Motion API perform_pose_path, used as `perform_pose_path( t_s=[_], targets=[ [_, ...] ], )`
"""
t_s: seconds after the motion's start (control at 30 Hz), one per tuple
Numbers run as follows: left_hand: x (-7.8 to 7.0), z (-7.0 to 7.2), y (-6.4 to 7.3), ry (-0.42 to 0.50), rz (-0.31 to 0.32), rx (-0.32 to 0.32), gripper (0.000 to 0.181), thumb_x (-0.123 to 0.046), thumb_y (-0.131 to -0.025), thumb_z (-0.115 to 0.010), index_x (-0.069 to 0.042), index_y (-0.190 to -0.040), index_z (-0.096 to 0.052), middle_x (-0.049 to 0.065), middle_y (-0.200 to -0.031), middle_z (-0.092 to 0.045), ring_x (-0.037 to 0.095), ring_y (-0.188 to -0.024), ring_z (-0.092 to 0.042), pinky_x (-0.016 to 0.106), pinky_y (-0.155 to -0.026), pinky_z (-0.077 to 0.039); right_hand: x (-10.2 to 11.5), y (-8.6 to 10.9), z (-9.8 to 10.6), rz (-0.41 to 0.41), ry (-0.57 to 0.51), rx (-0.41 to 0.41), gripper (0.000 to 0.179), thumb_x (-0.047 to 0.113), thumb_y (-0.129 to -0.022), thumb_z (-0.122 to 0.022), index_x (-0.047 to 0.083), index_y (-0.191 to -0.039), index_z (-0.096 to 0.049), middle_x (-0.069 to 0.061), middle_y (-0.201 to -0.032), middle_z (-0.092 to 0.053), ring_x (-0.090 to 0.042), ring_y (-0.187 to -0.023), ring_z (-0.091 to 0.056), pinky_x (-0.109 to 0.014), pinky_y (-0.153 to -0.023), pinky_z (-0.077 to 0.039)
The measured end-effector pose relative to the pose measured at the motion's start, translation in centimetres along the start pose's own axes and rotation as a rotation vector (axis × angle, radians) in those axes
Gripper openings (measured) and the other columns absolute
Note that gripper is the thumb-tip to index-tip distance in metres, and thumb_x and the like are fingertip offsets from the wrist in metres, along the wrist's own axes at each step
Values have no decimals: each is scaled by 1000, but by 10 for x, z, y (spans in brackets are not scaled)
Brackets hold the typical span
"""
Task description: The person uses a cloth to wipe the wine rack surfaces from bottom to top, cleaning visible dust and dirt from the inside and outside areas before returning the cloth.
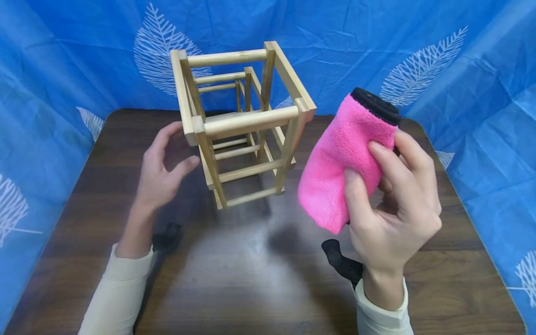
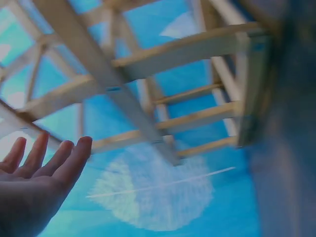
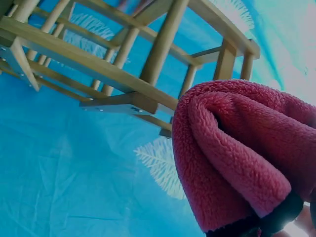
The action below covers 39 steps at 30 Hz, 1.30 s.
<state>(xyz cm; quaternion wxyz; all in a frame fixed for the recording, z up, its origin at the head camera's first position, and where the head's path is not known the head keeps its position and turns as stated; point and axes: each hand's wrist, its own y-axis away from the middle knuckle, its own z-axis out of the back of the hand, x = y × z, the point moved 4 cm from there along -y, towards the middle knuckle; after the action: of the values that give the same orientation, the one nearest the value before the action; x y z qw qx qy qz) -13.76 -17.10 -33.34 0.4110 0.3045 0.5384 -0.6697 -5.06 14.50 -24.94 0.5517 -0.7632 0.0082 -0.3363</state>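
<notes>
In the head view my right hand [image 1: 398,200] pinches a folded pink cloth [image 1: 335,163] between thumb and fingers, held up above the table. The cloth is fluffy with a black edging, and its folded layers show in the right wrist view [image 3: 232,148]. A wooden rack [image 1: 251,121] of pale bars and slats stands to the left of the cloth. My left hand [image 1: 161,172] is beside the rack's left side, thumb and fingers spread apart with nothing between them. The left wrist view shows that hand's straight fingers [image 2: 71,160] near the rack's slats [image 2: 177,54].
The dark wood-grain table [image 1: 251,279] lies under both hands. Blue sheeting with white leaf prints [image 1: 356,42] hangs behind it and on both sides. Black straps [image 1: 341,263] hang at both wrists.
</notes>
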Motion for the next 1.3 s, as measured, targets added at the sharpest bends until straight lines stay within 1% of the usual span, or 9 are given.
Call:
perform_pose_path(
  t_s=[0.17, 0.3, 0.43, 0.53, 0.67, 0.8, 0.93, 1.07, 1.3],
  targets=[
    [-37, -2, 11, 83, -139, 23, 64, -24, -89, -64, 1, -144, -44, 15, -144, -49, 32, -133, -45, 41, -109, -39, 3, 1, -5, -13, 67, 51, 26, 3, -73, -77, -11, -95, -73, -29, -108, -65, -39, -90, -59, -22, -68, -54],
    [-51, -19, 18, -90, -138, 65, 89, -57, -86, -68, -6, -151, -37, 9, -149, -44, 26, -136, -42, 46, -109, -37, 2, 2, -6, -12, 101, 88, 26, 6, -74, -76, -9, -96, -74, -26, -109, -66, -39, -93, -59, -21, -71, -54],
    [-54, -36, 23, -236, -134, -8, 73, -48, -91, -68, -1, -143, -45, 12, -152, -38, 26, -138, -38, 52, -110, -33, 1, 4, -6, -10, 138, 131, 28, 9, -76, -75, -8, -98, -74, -22, -111, -67, -37, -94, -60, -20, -73, -53],
    [-54, -41, 25, -227, -158, -82, 53, -26, -92, -69, 6, -130, -52, 16, -148, -41, 28, -135, -42, 51, -110, -33, 1, 4, -6, -17, 155, 170, 29, 11, -77, -74, -7, -101, -74, -19, -113, -67, -35, -96, -61, -21, -76, -54],
    [-57, -38, 24, -140, -246, -130, 44, -16, -89, -68, 9, -122, -53, 20, -132, -53, 32, -123, -52, 47, -107, -39, 0, 5, -4, -22, 169, 183, 29, 10, -78, -74, -6, -102, -74, -18, -114, -67, -34, -94, -61, -21, -74, -53],
    [-59, -30, 21, -49, -320, -71, 48, -26, -94, -65, 13, -119, -51, 20, -136, -47, 33, -130, -45, 45, -106, -41, -2, 5, 0, -30, 177, 173, 28, 8, -77, -74, -5, -102, -75, -19, -114, -67, -33, -91, -60, -20, -72, -52],
    [-56, -18, 18, 27, -290, 19, 52, -28, -94, -68, 14, -119, -52, 18, -152, -34, 35, -143, -29, 42, -106, -41, -4, 4, 1, -42, 173, 183, 28, 7, -77, -75, -5, -103, -75, -19, -115, -67, -33, -92, -61, -21, -74, -53],
    [-51, -4, 15, 122, -251, 50, 55, -26, -90, -74, 14, -123, -54, 19, -153, -36, 37, -138, -34, 38, -103, -45, -6, 5, 2, -52, 176, 206, 29, 6, -77, -75, -6, -104, -74, -19, -116, -66, -33, -94, -61, -22, -76, -54],
    [-33, 20, 4, 352, -244, 30, 55, -10, -81, -83, 14, -125, -59, 26, -143, -47, 37, -130, -48, 39, -101, -47, -7, 6, 3, -82, 183, 236, 31, 3, -76, -74, -10, -105, -71, -18, -117, -65, -31, -96, -62, -21, -80, -54]
  ],
)
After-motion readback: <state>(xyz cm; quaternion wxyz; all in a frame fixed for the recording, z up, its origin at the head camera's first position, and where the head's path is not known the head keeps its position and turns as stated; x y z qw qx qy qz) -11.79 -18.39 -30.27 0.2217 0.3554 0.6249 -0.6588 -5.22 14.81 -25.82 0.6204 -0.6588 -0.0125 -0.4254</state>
